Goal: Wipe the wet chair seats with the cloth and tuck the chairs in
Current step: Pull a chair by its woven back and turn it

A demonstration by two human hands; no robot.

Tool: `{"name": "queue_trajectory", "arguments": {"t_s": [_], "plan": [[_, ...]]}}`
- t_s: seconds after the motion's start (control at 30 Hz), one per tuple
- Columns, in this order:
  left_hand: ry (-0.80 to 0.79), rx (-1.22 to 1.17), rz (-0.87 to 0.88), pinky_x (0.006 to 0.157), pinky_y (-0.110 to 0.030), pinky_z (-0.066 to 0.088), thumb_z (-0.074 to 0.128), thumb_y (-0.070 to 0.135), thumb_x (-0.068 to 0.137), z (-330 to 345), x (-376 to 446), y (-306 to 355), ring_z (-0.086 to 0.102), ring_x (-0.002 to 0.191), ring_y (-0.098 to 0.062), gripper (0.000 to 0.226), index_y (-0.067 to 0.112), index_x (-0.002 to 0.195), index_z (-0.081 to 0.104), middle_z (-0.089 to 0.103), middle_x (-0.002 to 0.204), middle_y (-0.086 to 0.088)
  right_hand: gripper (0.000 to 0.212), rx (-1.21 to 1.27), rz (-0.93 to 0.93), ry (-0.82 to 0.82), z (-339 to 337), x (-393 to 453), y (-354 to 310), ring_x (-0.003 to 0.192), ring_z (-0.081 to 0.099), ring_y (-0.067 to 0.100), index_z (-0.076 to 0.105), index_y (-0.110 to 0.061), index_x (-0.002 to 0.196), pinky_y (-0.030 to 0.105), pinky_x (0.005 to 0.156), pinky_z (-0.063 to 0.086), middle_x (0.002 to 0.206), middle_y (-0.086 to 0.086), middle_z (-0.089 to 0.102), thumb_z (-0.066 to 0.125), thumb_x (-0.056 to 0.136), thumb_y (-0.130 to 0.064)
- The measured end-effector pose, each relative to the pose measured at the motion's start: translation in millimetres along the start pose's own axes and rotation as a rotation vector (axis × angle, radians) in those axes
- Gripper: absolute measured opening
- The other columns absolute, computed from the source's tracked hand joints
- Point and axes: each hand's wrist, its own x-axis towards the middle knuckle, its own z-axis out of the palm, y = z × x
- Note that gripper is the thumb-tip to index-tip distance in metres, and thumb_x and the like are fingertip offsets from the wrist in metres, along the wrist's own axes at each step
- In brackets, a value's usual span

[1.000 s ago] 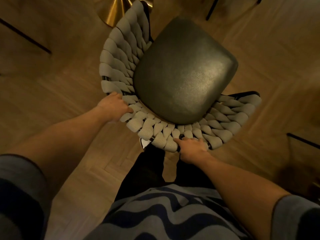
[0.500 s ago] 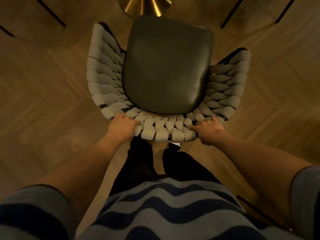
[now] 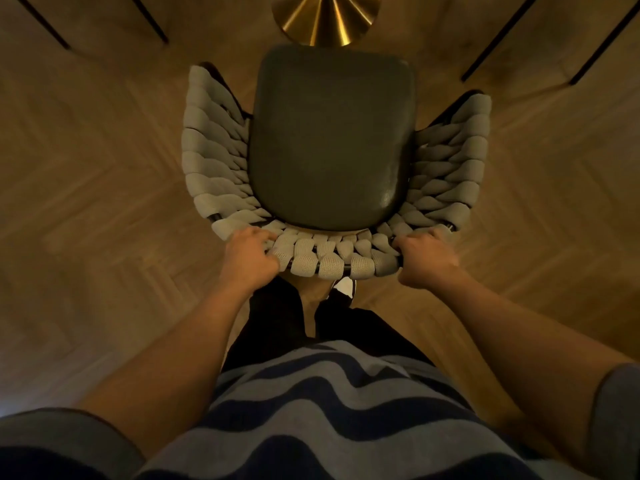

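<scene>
Hands: left hand (image 3: pixel 250 257) and right hand (image 3: pixel 426 255) both grip the woven backrest.
Chair: grey woven-cord chair with dark leather seat (image 3: pixel 332 136), facing a brass cone base (image 3: pixel 325 19).

Chair (image 3: pixel 332 161) with dark leather seat (image 3: pixel 330 133) and grey woven wraparound back stands upright on the floor

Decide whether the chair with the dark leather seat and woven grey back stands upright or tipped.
Upright: the dark leather seat faces the camera squarely and level, and both hands, left and right, grip the woven grey back.
</scene>
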Motion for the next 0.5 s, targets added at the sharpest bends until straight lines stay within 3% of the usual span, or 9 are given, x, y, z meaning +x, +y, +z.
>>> {"name": "queue_trajectory", "arguments": {"t_s": [0.1, 0.17, 0.23, 0.3, 0.4, 0.5], "plan": [[0.246, -0.380, -0.332, 0.082, -0.027, 0.045, 0.061, 0.020, 0.080, 2.0, -5.2, -0.4, 0.054, 0.108, -0.020, 0.025, 0.019, 0.103, 0.069, 0.056, 0.120, -0.006, 0.035, 0.587, 0.274, 0.372, 3.6, -11.2, -2.9, 0.099, 0.060, 0.026, 0.062, -0.015, 0.116, 0.040, 0.085, 0.051, 0.107, 0.008, 0.064, 0.065, 0.082, -0.017], [0.324, -0.668, -0.588, 0.061, -0.025, 0.049, 0.065, 0.024, 0.076, 4.5, -0.7, -4.5, 0.063, 0.093, -0.025, 0.027, 0.012, 0.101, 0.065, 0.061, 0.107, -0.009, 0.051, 0.991, 0.586, 0.542, 5.8, -16.2, -5.5, 0.109, 0.060, 0.027, 0.056, -0.011, 0.132, 0.046, 0.092, 0.055, 0.124, 0.011, 0.060, 0.071, 0.083, -0.016], [0.245, -1.069, -0.819, 0.056, -0.035, 0.058, 0.072, 0.029, 0.072, 9.1, 5.8, -10.0, 0.068, 0.086, -0.030, 0.045, 0.012, 0.112, 0.059, 0.065, 0.102, -0.008, 0.065, 1.361, 0.869, 0.457, 11.5, -14.8, -7.2, 0.115, 0.060, 0.029, 0.044, -0.012, 0.143, 0.049, 0.097, 0.055, 0.131, 0.011, 0.056, 0.074, 0.086, -0.017], [0.088, -1.315, -0.890, 0.064, -0.053, 0.059, 0.076, 0.030, 0.074, 16.1, 11.8, -14.6, 0.069, 0.090, -0.032, 0.052, 0.020, 0.121, 0.055, 0.067, 0.108, -0.007, 0.065, 1.643, 0.957, 0.233, 18.4, -7.2, -7.8, 0.108, 0.063, 0.029, 0.040, -0.014, 0.145, 0.047, 0.083, 0.059, 0.125, 0.011, 0.060, 0.073, 0.089, -0.016], [0.009, -1.325, -0.896, 0.064, -0.056, 0.059, 0.074, 0.025, 0.084, 12.7, 18.8, -8.9, 0.069, 0.092, -0.033, 0.042, 0.019, 0.121, 0.056, 0.069, 0.110, -0.008, 0.050, 1.742, 0.935, 0.081, 22.7, 6.5, -5.9, 0.103, 0.069, 0.032, 0.051, -0.006, 0.133, 0.037, 0.058, 0.057, 0.121, 0.019, 0.065, 0.072, 0.089, -0.013], [0.032, -1.310, -0.908, 0.063, -0.054, 0.059, 0.068, 0.019, 0.090, 5.5, 27.7, -8.4, 0.069, 0.091, -0.031, 0.031, 0.015, 0.119, 0.056, 0.067, 0.105, -0.009, 0.031, 1.650, 0.915, 0.122, 15.8, 16.1, -8.2, 0.093, 0.068, 0.028, 0.058, 0.000, 0.116, 0.034, 0.056, 0.057, 0.116, 0.021, 0.065, 0.071, 0.089, -0.008]]}}
